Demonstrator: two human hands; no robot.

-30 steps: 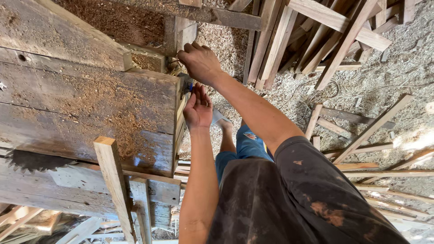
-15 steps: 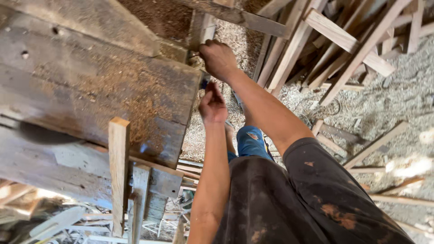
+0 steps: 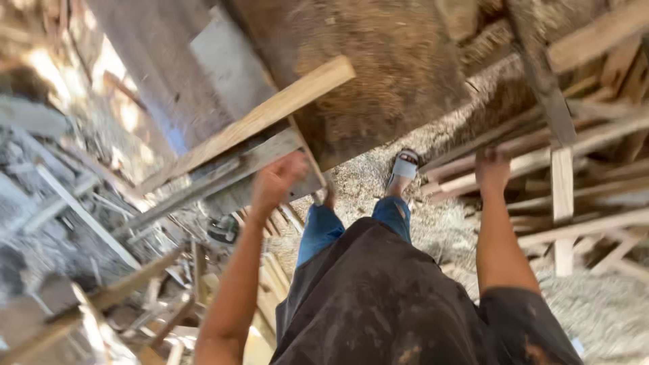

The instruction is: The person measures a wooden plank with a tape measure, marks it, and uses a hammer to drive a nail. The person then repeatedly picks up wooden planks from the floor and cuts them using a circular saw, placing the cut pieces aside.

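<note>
Sawdust-strewn ground lies below a rough wooden bench (image 3: pixel 378 88). At its edge, a thin pale strip (image 3: pixel 307 152) runs just beside the left hand (image 3: pixel 274 182), fingers curled, grip unclear. Well apart, the right hand (image 3: pixel 492 170) touches blurred pale slats (image 3: pixel 534 159), grasp hidden.

A pale wooden strip (image 3: pixel 260 122) runs aslant from the middle left of the frame up toward the upper centre, resting on the edge of the sawdust-strewn desk (image 3: pixel 378 88). Its cut end is square, its grain bare and unpainted.
</note>
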